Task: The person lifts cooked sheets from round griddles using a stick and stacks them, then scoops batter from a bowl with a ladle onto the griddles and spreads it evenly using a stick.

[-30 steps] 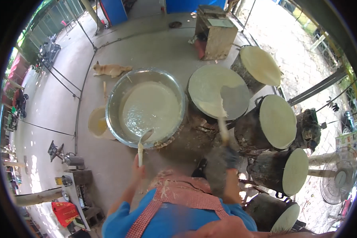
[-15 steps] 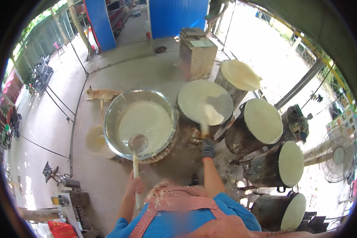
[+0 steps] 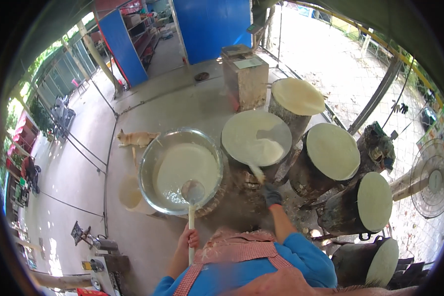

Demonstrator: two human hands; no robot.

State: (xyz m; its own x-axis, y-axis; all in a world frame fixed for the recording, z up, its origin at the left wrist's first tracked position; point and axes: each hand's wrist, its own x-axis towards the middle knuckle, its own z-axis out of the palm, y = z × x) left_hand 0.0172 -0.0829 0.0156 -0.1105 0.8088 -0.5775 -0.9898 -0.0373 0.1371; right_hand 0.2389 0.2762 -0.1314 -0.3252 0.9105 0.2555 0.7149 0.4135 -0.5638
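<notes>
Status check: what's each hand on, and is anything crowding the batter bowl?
Left hand grips ladle over batter bowl. Gloved right hand holds spreader on nearest round griddle. Cat lying behind bowl, apart.

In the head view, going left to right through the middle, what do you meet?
Tan dog lying on the floor → large metal basin of pale batter → round batter-covered steamer top → next round cloth-topped drum → standing fan.

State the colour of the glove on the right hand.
Dark grey glove on the right hand, seen in the head view.
</notes>
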